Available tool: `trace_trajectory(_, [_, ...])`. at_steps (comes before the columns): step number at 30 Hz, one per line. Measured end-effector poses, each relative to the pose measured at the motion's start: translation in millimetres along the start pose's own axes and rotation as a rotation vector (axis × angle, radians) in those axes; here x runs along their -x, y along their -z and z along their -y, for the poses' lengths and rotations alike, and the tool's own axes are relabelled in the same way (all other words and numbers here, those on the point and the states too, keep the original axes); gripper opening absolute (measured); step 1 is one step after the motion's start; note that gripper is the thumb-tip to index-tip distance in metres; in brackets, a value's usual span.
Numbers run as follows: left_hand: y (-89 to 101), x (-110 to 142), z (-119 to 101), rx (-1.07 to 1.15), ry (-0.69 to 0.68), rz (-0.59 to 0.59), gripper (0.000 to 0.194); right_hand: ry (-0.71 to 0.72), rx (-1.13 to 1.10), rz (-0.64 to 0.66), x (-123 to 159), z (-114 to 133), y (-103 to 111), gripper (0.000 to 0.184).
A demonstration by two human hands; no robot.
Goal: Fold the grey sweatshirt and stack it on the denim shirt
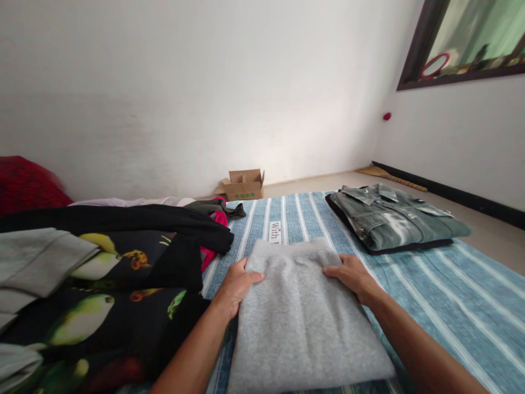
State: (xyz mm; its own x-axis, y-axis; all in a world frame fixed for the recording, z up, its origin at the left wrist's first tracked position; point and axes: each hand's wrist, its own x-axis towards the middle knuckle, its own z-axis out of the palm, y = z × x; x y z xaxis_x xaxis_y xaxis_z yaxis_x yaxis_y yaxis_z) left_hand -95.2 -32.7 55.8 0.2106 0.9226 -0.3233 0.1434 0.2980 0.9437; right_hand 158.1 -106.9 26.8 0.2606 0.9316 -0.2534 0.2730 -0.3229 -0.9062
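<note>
A folded grey fleece garment lies on the blue striped mat right in front of me. My left hand grips its left edge, thumb on top and fingers tucked under the fabric. My right hand rests on the right edge, fingers curled over the cloth. Both hands hold the garment near its far end.
A pile of unfolded clothes, black with a parrot print, fills the left. A folded grey-green shirt lies on a dark garment at the far right of the mat. A small cardboard box stands by the white wall.
</note>
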Motion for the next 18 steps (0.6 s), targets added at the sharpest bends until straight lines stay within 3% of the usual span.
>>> trace_trajectory(3, [1.5,-2,0,-0.165,-0.092,-0.068,0.040,-0.068,-0.175,0.027,5,3,1,0.023])
trace_trajectory(6, [2.4,-3,-1,-0.321,-0.119,-0.103,0.045,-0.046,-0.236,0.083,11,10,1,0.024])
trace_trajectory(8, [0.2,0,-2,-0.516,-0.162,-0.203,0.051,0.029,-0.062,0.023,18,14,-1,0.021])
trace_trajectory(11, [-10.2,11,-6,-0.896,-0.410,-0.350,0.054,0.200,0.466,-0.188,34,25,-12,0.014])
trace_trajectory(14, [-27.1,26,-6,-1.118,-0.680,-0.235,0.041,0.372,0.844,-0.235,57,37,-33,0.019])
trace_trajectory(18, [-44.1,37,4,-1.127,-0.680,0.078,0.042,0.553,1.042,-0.168,79,44,-61,0.031])
